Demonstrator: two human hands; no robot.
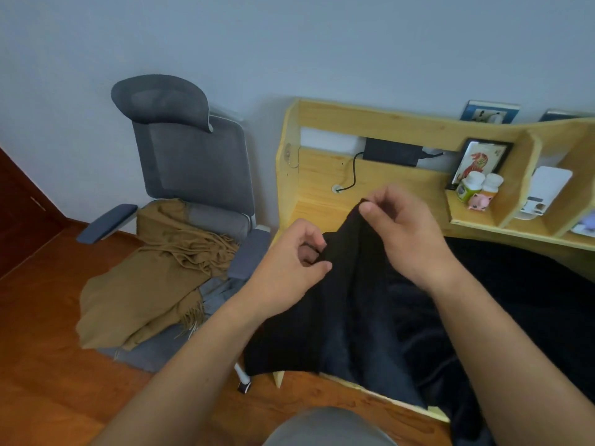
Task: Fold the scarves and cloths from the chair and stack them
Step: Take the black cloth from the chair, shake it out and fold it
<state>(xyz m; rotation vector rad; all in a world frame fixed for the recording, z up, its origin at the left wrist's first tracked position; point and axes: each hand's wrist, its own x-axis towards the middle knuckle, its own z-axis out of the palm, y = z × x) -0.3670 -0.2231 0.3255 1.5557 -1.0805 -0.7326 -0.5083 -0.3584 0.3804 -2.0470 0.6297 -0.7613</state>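
Note:
A black cloth [354, 310] lies spread over the wooden desk [325, 178] and hangs past its front edge. My left hand [289, 265] pinches the cloth's edge between thumb and fingers. Slightly higher and further back, my right hand [402, 230] pinches a raised corner of the same cloth. On the grey office chair [193, 162] to the left lies a brown fringed scarf [151, 278], draped over the seat, with a grey cloth [154, 352] partly showing under it.
The desk has a shelf unit at the back right with pill bottles [473, 185], a pink pig figure [479, 201], a framed picture [479, 162] and a black power adapter [391, 152] with a cable. Wooden floor [48, 365] lies under the chair.

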